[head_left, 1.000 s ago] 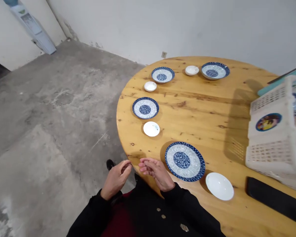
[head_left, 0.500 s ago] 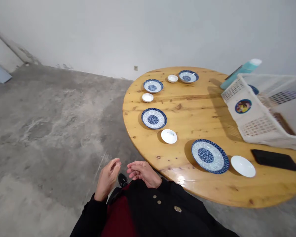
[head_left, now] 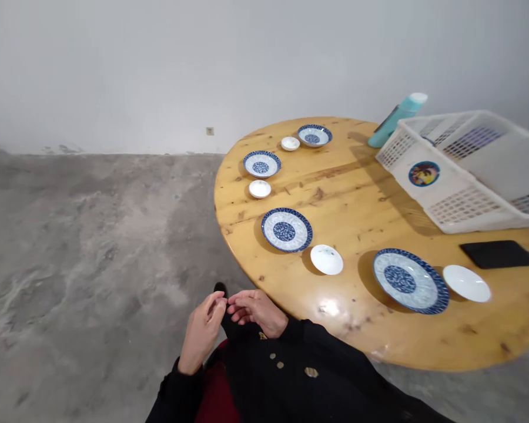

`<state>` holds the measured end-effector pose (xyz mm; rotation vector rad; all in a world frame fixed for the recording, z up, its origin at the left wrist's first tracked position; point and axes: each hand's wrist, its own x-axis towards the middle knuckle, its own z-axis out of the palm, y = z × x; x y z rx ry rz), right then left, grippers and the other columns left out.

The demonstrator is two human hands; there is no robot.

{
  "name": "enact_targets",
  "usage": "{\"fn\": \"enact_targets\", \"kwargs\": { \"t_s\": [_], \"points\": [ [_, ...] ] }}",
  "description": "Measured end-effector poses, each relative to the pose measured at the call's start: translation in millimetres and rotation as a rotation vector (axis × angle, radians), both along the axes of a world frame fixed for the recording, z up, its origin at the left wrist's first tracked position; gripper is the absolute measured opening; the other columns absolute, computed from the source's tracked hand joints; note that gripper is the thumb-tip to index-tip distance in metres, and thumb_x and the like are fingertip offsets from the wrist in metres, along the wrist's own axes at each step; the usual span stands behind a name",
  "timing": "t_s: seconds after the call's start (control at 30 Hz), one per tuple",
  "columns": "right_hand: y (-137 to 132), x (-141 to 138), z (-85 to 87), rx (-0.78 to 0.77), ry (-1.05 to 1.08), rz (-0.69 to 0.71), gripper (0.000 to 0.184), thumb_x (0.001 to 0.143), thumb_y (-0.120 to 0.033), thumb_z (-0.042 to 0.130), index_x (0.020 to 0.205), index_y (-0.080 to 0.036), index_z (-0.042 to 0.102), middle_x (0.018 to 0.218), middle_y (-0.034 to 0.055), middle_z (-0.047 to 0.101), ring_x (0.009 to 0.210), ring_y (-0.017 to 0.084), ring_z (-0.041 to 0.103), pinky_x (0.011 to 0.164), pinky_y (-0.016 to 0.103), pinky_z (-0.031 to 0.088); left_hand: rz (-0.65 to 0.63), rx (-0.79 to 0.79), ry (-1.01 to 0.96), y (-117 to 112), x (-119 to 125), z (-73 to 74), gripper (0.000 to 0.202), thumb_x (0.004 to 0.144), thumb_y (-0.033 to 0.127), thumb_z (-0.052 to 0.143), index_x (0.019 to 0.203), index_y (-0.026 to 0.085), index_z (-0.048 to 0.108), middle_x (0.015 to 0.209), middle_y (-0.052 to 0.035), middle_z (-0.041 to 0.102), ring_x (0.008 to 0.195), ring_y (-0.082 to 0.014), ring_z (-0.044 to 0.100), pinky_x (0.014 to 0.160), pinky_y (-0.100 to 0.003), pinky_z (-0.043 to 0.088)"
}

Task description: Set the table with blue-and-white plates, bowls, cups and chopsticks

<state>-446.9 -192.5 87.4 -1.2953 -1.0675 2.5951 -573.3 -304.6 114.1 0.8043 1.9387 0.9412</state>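
My left hand (head_left: 201, 332) and my right hand (head_left: 256, 311) hang close together in front of my black jacket, just off the table's near edge. Their fingers curl loosely and hold nothing. The round pine table (head_left: 348, 217) lies to their right. The nearest item to my right hand is a blue-and-white patterned plate (head_left: 286, 230), with a small white dish (head_left: 327, 259) beside it. A larger blue-and-white plate (head_left: 411, 281) and a white bowl (head_left: 466, 283) sit further right. Two more patterned plates (head_left: 261, 164) (head_left: 314, 135) and two small white dishes (head_left: 260, 188) (head_left: 290, 143) line the far rim.
A white plastic basket (head_left: 461, 170) stands at the table's right side, with a teal bottle (head_left: 397, 120) behind it and a flat black object (head_left: 498, 254) in front. A bare concrete floor (head_left: 92, 264) spreads left of the table, and a white wall (head_left: 158, 70) rises behind.
The whole view has swung, so the room corner has left the frame and the table sits differently. My hands remain empty and close together, and the tableware stays in its arrangement.
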Motion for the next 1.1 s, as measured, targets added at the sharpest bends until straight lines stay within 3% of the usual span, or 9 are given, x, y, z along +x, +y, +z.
{"fn": "enact_targets", "kwargs": {
  "t_s": [0.2, 0.33, 0.57, 0.8, 0.93, 1.1],
  "points": [
    [51.2, -97.0, 4.8, -0.026, 0.055, -0.021, 0.014, 0.073, -0.025, 0.068, 0.082, -0.015, 0.069, 0.073, 0.0026, 0.071, 0.058, 0.011, 0.064, 0.057, 0.022, 0.046, 0.062, -0.036, 0.071, 50.5, -102.3, 8.5, 0.049, 0.089, 0.054, 0.051, 0.116, 0.016, 0.067, 0.113, -0.0133, 0.075, 0.105, -0.0256, 0.072, 0.096, -0.039, 0.055],
    [89.6, -122.7, 10.3, 0.001, 0.057, -0.109, 0.015, 0.072, -0.025, 0.069, 0.082, -0.014, 0.068, 0.072, 0.0022, 0.071, 0.058, 0.01, 0.064, 0.056, 0.022, 0.046, 0.011, 0.009, 0.076, 100.6, -142.8, 10.8, 0.05, 0.09, 0.053, 0.049, 0.118, 0.015, 0.064, 0.114, -0.0146, 0.074, 0.106, -0.0248, 0.071, 0.095, -0.037, 0.054],
    [129.9, -90.0, 10.7, 0.056, 0.048, -0.539, 0.036, 0.063, -0.039, 0.082, 0.085, -0.013, 0.07, 0.078, 0.0069, 0.074, 0.062, 0.014, 0.066, 0.058, 0.024, 0.047, -0.389, 0.023, 0.074, 204.0, -160.8, 6.0, 0.044, 0.089, 0.048, 0.046, 0.114, 0.017, 0.066, 0.11, -0.0103, 0.076, 0.103, -0.0238, 0.072, 0.091, -0.034, 0.055],
    [119.6, -60.0, -3.8, -0.011, -0.013, -1.087, 0.049, 0.051, -0.045, 0.092, 0.085, -0.014, 0.075, 0.082, 0.0077, 0.076, 0.067, 0.015, 0.068, 0.06, 0.024, 0.05, -0.668, 0.044, 0.066, 312.9, -160.8, 1.5, 0.045, 0.086, 0.048, 0.049, 0.111, 0.016, 0.068, 0.105, -0.0112, 0.077, 0.099, -0.0255, 0.072, 0.087, -0.035, 0.056],
    [127.0, -75.7, -16.4, -0.096, -0.025, -1.27, 0.052, 0.046, -0.044, 0.095, 0.084, -0.015, 0.076, 0.08, 0.0058, 0.076, 0.065, 0.014, 0.067, 0.059, 0.022, 0.05, -0.75, 0.087, 0.054, 372.7, -173.9, -3.6, 0.04, 0.085, 0.046, 0.052, 0.106, 0.017, 0.069, 0.102, -0.0108, 0.076, 0.095, -0.0236, 0.072, 0.086, -0.034, 0.056],
    [176.6, -124.0, -15.1, -0.105, -0.026, -1.374, 0.054, 0.047, -0.043, 0.096, 0.087, -0.014, 0.076, 0.081, 0.0069, 0.077, 0.065, 0.014, 0.067, 0.059, 0.022, 0.051, -0.781, 0.099, -0.018, 461.7, -210.3, -8.2, 0.04, 0.083, 0.048, 0.056, 0.103, 0.015, 0.068, 0.1, -0.0121, 0.076, 0.091, -0.0232, 0.073, 0.082, -0.034, 0.056]
  ]
}}
